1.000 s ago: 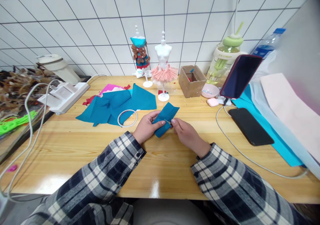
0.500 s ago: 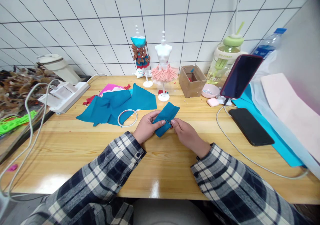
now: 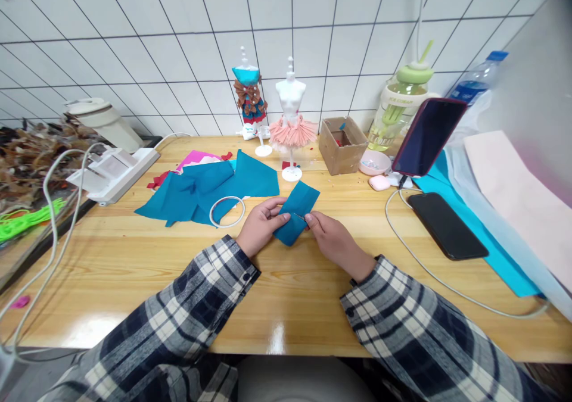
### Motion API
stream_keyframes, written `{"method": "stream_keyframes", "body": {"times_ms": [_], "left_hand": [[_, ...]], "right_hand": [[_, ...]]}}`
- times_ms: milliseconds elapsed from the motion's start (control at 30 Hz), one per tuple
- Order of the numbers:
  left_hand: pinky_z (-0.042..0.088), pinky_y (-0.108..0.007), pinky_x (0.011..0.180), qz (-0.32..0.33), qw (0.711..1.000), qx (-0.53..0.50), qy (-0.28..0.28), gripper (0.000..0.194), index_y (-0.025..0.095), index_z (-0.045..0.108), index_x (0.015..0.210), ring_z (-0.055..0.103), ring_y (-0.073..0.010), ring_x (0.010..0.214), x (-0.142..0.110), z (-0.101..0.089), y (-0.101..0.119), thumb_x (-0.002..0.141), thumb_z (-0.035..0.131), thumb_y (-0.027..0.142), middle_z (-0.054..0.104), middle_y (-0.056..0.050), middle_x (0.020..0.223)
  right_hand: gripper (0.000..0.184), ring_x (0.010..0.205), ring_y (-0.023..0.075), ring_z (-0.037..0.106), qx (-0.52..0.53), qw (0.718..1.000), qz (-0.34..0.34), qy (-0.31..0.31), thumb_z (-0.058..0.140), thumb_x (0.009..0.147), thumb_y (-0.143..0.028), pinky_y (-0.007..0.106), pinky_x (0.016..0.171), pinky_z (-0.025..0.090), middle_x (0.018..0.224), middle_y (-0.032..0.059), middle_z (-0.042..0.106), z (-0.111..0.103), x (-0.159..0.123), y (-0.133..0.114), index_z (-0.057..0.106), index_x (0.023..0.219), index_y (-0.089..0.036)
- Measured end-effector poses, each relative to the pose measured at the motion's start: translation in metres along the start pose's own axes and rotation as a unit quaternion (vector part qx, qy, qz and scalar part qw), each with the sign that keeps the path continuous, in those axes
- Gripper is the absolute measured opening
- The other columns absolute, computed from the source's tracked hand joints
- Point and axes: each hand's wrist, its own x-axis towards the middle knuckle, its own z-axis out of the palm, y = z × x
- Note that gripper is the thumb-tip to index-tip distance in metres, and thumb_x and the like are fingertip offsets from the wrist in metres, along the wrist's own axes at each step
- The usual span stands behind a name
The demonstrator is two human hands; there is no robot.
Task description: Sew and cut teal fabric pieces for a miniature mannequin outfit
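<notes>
A strip of teal crepe-like paper or cloth (image 3: 301, 198) slants upward to the right above the table. My left hand (image 3: 263, 226) pinches its left edge, thumb on top and fingers behind. My right hand (image 3: 328, 235) is closed around small scissors (image 3: 300, 216); their thin metal blades lie across the middle of the strip, while the handles are mostly hidden by my fingers. Left of my hands, larger teal sheets (image 3: 210, 184) lie crumpled, with a white ring (image 3: 227, 212) partly on them.
Beyond my hands stand a mini dress form with a pink ruffled skirt (image 3: 292, 134) and a dressed one (image 3: 250, 92). A cardboard box (image 3: 343, 155), a pink dish (image 3: 374, 162), a propped phone (image 3: 429, 137) and a flat phone (image 3: 447, 226) are rightward. A power strip (image 3: 120, 175) lies left.
My left thumb has slid slightly left and back along the strip, leaving more of the scissor blades showing. The lower part of the strip has shifted a little. My right hand has hardly moved.
</notes>
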Motion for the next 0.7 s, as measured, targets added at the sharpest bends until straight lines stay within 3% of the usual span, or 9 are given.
{"method": "stream_keyframes", "body": {"times_ms": [700], "left_hand": [[0.052,-0.037,0.079,-0.014,0.999,0.04,-0.008,0.052,0.015,0.061,0.113,0.069,-0.024,0.084,-0.0012,0.0021,-0.0014,0.066,0.077,0.031,0.074,-0.008,0.093]], "right_hand": [[0.037,0.087,0.0197,0.062,-0.017,1.0,0.003,-0.012,0.028,0.098,-0.043,0.03,0.077,0.042,0.094,0.0069,0.068,0.0011,0.0003,-0.0016,0.057,0.092,-0.021]]}}
